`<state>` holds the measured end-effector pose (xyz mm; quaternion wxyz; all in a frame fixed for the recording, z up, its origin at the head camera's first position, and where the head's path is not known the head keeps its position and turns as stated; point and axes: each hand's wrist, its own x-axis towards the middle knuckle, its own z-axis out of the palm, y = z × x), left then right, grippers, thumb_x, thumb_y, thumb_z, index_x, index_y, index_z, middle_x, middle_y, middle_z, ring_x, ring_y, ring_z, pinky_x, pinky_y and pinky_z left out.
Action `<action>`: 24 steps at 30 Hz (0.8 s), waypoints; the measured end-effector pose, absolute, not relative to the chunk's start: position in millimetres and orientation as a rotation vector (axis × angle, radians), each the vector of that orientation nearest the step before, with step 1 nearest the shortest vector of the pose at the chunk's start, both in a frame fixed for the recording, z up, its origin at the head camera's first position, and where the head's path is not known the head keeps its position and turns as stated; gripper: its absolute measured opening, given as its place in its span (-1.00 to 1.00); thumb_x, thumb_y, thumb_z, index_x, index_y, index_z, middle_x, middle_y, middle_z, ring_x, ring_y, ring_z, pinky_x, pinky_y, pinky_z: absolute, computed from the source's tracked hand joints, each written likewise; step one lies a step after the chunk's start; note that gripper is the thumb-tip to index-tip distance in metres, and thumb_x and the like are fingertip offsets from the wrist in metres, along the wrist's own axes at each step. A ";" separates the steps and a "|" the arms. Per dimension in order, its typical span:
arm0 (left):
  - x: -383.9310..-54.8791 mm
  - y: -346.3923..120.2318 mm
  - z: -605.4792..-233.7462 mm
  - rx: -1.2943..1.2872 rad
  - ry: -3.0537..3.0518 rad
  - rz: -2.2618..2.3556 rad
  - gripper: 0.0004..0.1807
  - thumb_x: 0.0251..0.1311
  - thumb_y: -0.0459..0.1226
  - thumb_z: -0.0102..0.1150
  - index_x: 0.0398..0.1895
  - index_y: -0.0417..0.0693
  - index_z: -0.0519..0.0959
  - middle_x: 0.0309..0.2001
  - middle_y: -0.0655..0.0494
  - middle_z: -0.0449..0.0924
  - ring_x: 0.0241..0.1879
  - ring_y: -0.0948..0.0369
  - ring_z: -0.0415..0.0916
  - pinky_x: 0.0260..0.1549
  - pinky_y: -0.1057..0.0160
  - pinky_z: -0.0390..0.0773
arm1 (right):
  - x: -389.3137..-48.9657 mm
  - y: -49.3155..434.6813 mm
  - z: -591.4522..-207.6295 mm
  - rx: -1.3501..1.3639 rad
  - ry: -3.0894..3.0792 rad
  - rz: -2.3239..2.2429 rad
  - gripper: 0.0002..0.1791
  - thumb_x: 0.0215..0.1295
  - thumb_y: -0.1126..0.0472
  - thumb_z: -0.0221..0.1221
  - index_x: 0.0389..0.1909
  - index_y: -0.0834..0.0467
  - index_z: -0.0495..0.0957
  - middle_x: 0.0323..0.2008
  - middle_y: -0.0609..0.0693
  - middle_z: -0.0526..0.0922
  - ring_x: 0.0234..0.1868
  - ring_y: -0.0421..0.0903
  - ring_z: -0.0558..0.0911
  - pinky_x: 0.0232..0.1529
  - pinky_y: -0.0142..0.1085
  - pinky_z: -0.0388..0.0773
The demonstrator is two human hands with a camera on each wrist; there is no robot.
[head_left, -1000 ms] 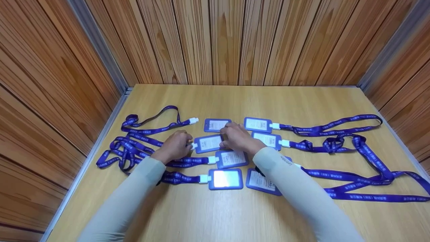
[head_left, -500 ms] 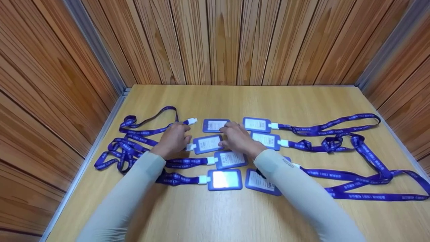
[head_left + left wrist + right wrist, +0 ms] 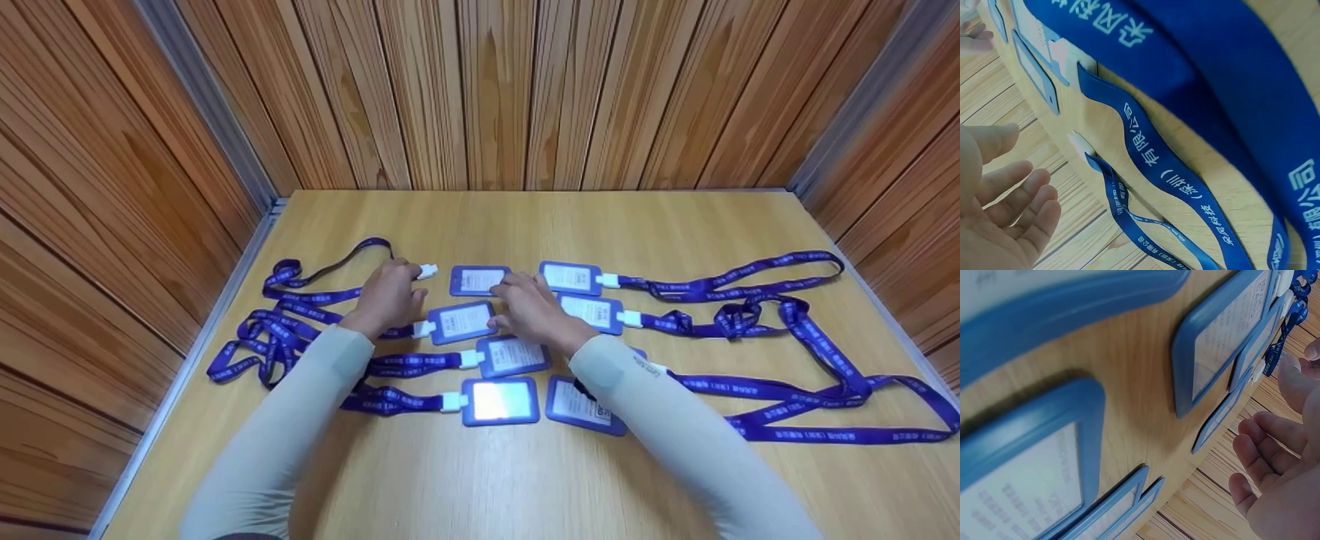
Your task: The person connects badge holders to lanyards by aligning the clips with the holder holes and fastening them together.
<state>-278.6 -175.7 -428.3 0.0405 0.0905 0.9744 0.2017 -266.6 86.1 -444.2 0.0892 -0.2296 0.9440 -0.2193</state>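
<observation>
My left hand (image 3: 386, 296) is over the far left lanyard (image 3: 307, 295), its fingertips close to that lanyard's white clip (image 3: 427, 271). In the left wrist view the fingers of this hand (image 3: 1008, 208) are loosely bent with nothing between them. Apart from the clip, to its right, lies a blue badge holder (image 3: 476, 280) with a printed card. My right hand (image 3: 531, 309) hovers over the middle of the holders, fingertips beside a second badge holder (image 3: 459, 322) that has its clip (image 3: 424, 329) on. The right wrist view shows this hand (image 3: 1275, 467) relaxed and holding nothing.
Below lie two more left-side badge holders, one (image 3: 514, 355) overlapped by my right hand and one (image 3: 500, 400) with glare. Several clipped holders, such as the far right one (image 3: 570, 277), face them, their lanyards (image 3: 750, 281) trailing right. Wooden panels (image 3: 495, 97) wall the table (image 3: 450, 480).
My left hand has left the clip of the second badge holder and moved away, up to the loose far left lanyard's clip. The right hand has stayed nearly in place.
</observation>
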 end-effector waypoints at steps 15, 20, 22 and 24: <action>-301.2 -168.9 -438.9 0.202 2.938 0.610 -0.59 0.46 -0.17 0.17 0.28 -0.12 0.52 0.01 0.04 0.49 -0.02 0.07 0.44 0.11 0.01 0.58 | -261.7 87.5 -439.2 -0.623 2.818 -0.706 -0.29 0.37 -0.08 0.32 0.48 0.01 0.38 0.53 0.07 0.25 0.56 0.09 0.17 0.53 0.13 0.04; -308.0 -169.0 -445.2 0.163 2.930 0.618 -0.67 0.46 -0.19 0.17 0.20 -0.11 0.55 -0.06 0.05 0.48 -0.08 0.09 0.46 0.05 0.05 0.60 | -262.2 89.8 -438.6 -0.656 2.837 -0.680 -0.30 0.37 -0.08 0.32 0.46 0.03 0.40 0.51 0.09 0.29 0.51 0.10 0.23 0.49 0.10 0.16; -311.2 -168.8 -447.7 0.169 2.940 0.580 -0.68 0.45 -0.21 0.18 0.17 -0.13 0.56 -0.06 0.02 0.50 -0.08 0.08 0.45 0.05 0.05 0.58 | -262.8 90.4 -438.7 -0.674 2.849 -0.660 -0.30 0.36 -0.08 0.32 0.46 0.05 0.41 0.49 0.11 0.32 0.49 0.10 0.25 0.49 0.09 0.16; -313.8 -168.8 -450.2 0.182 2.952 0.532 -0.68 0.45 -0.21 0.19 0.16 -0.15 0.56 -0.05 -0.01 0.52 -0.07 0.06 0.45 0.07 0.04 0.56 | -263.1 90.7 -439.1 -0.682 2.858 -0.652 -0.29 0.36 -0.08 0.33 0.45 0.08 0.42 0.48 0.12 0.34 0.49 0.10 0.27 0.49 0.08 0.15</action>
